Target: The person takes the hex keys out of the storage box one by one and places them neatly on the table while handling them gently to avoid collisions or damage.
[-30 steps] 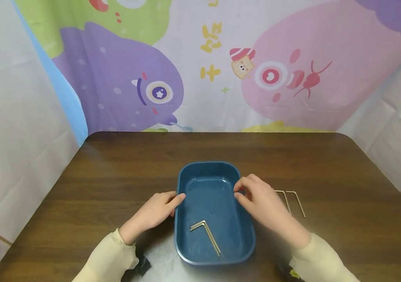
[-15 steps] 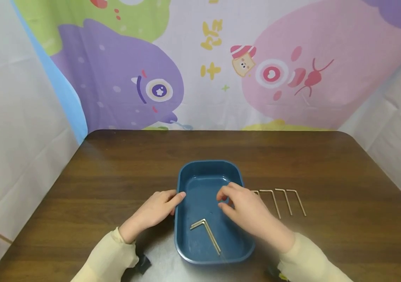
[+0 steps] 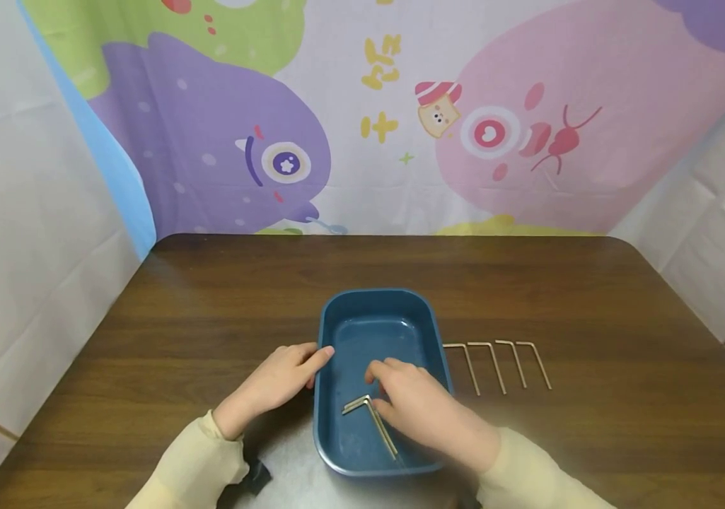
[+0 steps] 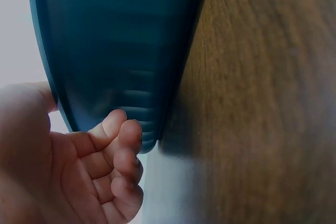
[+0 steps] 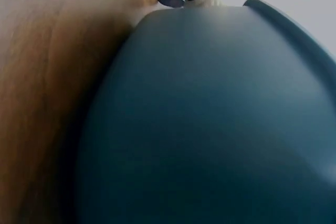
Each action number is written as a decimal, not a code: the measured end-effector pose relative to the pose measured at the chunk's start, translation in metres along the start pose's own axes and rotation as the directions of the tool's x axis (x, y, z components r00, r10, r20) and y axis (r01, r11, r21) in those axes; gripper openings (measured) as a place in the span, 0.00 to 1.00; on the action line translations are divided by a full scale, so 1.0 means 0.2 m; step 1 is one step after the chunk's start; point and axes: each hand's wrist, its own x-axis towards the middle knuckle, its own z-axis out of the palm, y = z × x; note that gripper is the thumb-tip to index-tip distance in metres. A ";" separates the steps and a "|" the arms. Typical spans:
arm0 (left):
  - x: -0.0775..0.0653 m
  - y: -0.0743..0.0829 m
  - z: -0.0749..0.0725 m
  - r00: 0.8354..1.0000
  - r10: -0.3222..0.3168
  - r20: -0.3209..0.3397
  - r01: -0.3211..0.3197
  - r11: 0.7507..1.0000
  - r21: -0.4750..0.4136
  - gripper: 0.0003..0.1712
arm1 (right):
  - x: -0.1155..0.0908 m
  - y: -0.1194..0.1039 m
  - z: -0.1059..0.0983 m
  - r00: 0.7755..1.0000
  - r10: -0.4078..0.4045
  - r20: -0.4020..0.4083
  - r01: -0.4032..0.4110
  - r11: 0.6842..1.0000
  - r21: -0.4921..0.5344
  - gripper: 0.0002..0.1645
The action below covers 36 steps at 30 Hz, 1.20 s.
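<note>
A blue rectangular tray [image 3: 380,339] stands on the table. My left hand [image 3: 282,375] holds its left side, thumb over the rim; in the left wrist view the curled fingers [image 4: 126,140] lie at the outer wall. Two L-shaped hex keys [image 3: 383,431] lie side by side in the near part of the tray. Over them, inside the tray, is my right hand [image 3: 422,406], fingers loosely bent, thumb close to the keys' corner; no object shows in it. The right wrist view is filled by the tray's outer wall [image 5: 199,103], with the right hand out of sight.
Several more hex keys [image 3: 496,367] lie in a row on the brown table [image 3: 222,283], right of the tray. A black strap piece [image 3: 257,477] shows under the left sleeve. Behind the table hangs a cartoon-printed cloth [image 3: 381,184].
My right hand has moved left and nearer over the tray, from its right rim to the two hex keys, uncovering the row on the table. The left hand has stayed on the tray.
</note>
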 end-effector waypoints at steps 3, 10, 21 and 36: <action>0.00 0.00 0.00 1.000 0.003 0.002 -0.003 1.000 0.001 0.27 | 0.00 -0.01 0.02 1.000 0.002 0.006 -0.002 1.000 -0.017 0.11; 0.00 -0.01 0.00 1.000 0.000 0.006 0.000 1.000 -0.007 0.28 | 0.01 -0.04 0.04 0.997 0.040 0.060 -0.038 0.999 -0.032 0.13; 0.00 0.00 0.00 1.000 0.004 0.001 -0.004 1.000 -0.013 0.27 | 0.00 -0.06 0.10 0.992 0.053 0.114 -0.043 0.995 -0.089 0.17; 0.00 0.00 0.00 1.000 -0.001 0.007 0.001 1.000 -0.014 0.27 | 0.00 -0.05 0.12 0.994 0.058 0.096 -0.050 0.995 -0.086 0.18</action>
